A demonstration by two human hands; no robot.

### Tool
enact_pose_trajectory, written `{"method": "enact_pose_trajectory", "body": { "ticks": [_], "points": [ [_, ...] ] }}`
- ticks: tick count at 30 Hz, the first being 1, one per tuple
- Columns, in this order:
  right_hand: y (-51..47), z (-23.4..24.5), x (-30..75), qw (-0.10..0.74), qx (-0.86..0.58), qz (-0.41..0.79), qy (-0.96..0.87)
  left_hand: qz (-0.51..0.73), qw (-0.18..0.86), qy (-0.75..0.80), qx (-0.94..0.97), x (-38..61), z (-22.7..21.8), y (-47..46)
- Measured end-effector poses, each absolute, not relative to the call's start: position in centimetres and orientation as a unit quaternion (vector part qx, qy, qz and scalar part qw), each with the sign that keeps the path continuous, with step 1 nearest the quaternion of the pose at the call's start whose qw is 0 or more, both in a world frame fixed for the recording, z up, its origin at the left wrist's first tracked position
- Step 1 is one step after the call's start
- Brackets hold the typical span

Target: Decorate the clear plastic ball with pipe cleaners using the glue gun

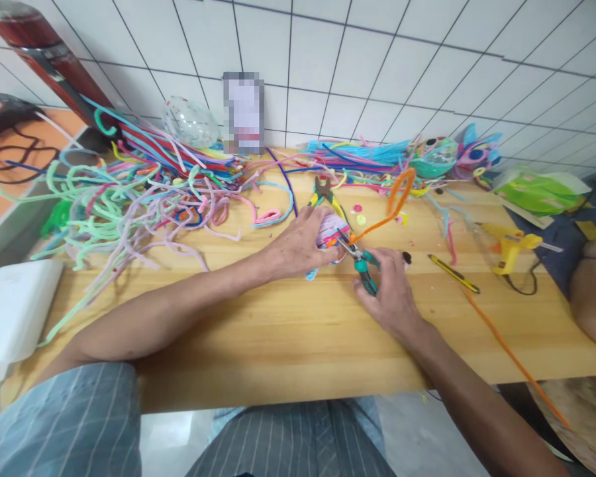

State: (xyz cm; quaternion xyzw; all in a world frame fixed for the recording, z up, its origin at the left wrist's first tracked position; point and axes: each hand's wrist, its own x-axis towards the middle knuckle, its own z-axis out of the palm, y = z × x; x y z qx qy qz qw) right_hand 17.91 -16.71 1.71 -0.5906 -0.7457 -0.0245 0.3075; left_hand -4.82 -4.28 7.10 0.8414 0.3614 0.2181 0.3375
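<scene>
My left hand [302, 244] is closed around a small pink and lilac pipe-cleaner bundle [328, 232] resting on the wooden table [258, 338]. My right hand [390, 291] grips green-handled pliers [362, 264], whose jaws meet an orange pipe cleaner [395, 199] right at the bundle. The orange pipe cleaner rises from there and curls into a loop above the table.
A big heap of coloured pipe cleaners [134, 192] fills the table's far left; more lie at the back right [362, 156]. A second pair of pliers [322, 192], a yellow glue gun [509, 246], a yellow utility knife [454, 273] and a white box [14, 308] are nearby.
</scene>
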Motion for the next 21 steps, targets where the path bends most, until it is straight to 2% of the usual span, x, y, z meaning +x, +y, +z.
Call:
{"method": "enact_pose_trajectory", "body": {
  "ticks": [21],
  "points": [
    [-16.1,0.5,17.5,0.318,-0.587,-0.071,-0.741,0.217,0.337,0.351,0.846,-4.8,6.8,-3.9]
  ]
}}
